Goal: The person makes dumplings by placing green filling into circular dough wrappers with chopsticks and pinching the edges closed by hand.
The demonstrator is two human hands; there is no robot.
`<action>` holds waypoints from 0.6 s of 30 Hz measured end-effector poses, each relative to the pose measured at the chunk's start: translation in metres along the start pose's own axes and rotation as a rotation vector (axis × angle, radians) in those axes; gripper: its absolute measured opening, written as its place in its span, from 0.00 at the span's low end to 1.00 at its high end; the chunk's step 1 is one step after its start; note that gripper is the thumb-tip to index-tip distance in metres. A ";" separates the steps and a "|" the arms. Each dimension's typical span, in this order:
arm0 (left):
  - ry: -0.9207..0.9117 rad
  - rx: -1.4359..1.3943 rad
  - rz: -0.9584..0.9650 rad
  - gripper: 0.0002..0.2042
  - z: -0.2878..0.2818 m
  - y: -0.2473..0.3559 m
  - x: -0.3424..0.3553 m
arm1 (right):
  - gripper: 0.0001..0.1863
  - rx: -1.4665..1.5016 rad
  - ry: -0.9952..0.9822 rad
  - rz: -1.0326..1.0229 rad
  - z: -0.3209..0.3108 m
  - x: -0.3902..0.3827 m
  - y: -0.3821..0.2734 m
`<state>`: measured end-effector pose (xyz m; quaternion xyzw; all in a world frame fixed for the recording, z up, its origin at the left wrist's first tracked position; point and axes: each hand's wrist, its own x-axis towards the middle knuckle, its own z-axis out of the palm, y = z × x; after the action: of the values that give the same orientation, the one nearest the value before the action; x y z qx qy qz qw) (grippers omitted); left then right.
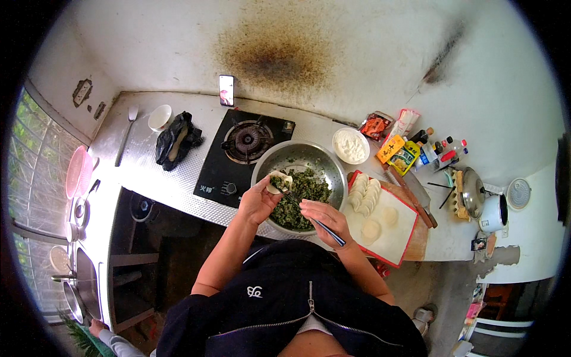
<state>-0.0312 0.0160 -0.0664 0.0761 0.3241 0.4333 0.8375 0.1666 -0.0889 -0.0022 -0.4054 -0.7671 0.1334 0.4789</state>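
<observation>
A round dumpling wrapper (273, 187) with green filling on it rests in my left hand (256, 204), its fingers curled around the edge. That hand is over the left side of a large steel bowl (295, 147). Chopped green filling (314, 189) lies inside the bowl. Over the bowl's right front, my right hand (327, 220) grips a utensil with a dark blue handle (331, 233); its working end is hidden. Right of the bowl, a white board with a red border (389, 245) carries several folded dumplings (364, 193) and two flat wrappers (371, 229).
A black gas stove (217, 163) adjoins the bowl's left. Behind the board stand a bowl of white flour (351, 146), seasoning packets (404, 157) and bottles. A cleaver (410, 191) lies at the board's right edge. Another person's hand (97, 327) shows at lower left.
</observation>
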 end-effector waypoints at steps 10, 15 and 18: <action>-0.088 -0.068 0.024 0.15 0.003 0.003 -0.001 | 0.08 0.592 0.304 0.471 -0.018 -0.009 0.013; -0.098 0.015 0.004 0.15 0.007 0.001 -0.008 | 0.09 0.771 0.464 0.711 -0.020 -0.004 0.028; -0.099 0.038 0.022 0.15 0.005 0.002 -0.011 | 0.10 0.817 0.546 0.767 -0.015 -0.010 0.039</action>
<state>-0.0343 0.0094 -0.0561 0.1168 0.2896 0.4319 0.8462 0.2005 -0.0740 -0.0237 -0.4556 -0.3037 0.4702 0.6922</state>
